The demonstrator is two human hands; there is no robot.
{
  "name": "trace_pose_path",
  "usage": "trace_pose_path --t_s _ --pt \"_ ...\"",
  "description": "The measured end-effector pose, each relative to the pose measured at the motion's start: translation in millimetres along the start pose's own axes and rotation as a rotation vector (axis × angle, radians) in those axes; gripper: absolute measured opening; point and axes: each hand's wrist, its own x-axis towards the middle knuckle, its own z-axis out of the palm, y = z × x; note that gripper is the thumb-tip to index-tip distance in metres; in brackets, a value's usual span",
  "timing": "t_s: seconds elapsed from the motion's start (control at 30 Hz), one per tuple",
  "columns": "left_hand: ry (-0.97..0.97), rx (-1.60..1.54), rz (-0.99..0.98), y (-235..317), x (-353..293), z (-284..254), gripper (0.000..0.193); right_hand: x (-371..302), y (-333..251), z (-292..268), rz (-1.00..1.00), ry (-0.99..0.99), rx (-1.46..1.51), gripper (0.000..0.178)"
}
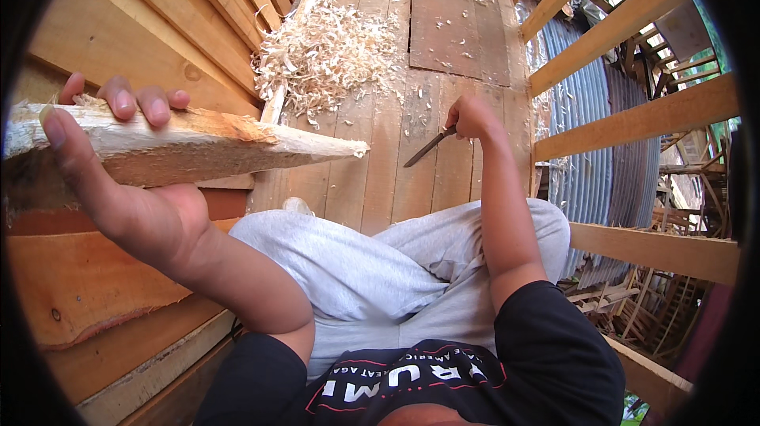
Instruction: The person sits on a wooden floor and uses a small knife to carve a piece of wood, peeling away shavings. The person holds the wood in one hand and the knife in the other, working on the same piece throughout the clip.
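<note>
Black T-shirt (566,355) nearest; grey sweatpants (340,271) beyond, legs folded on plank floor (380,180). Left hand (158,216) grips a rough-hewn, tapering piece of wood (206,149), raised at left, narrow end pointing right. Right hand (476,118) closed round a knife (425,151), blade slanting left. Heap of curled wood shavings (328,54) farther off, beside plank wall (150,26).

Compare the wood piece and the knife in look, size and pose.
The wood piece is pale and rough; the knife is dark. The wood piece looks thick and long, the knife slim and shorter. The wood piece tapers toward picture right; the knife's tip points lower left. Both are held, in the left grip and right grip respectively.
</note>
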Motion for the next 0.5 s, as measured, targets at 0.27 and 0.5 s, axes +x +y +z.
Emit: trace_pose_path --t_s 0.27,0.5 --pt "-0.025 -0.051 -0.018 3.3 0.1 -0.6 0.045 4.4 15.3 -8.1 0.057 0.589 0.029 0.025" --pt "0.04 0.039 0.03 6.5 3.0 -7.2 0.048 -44.9 62.3 -50.0 0.381 0.088 -0.01 0.027"
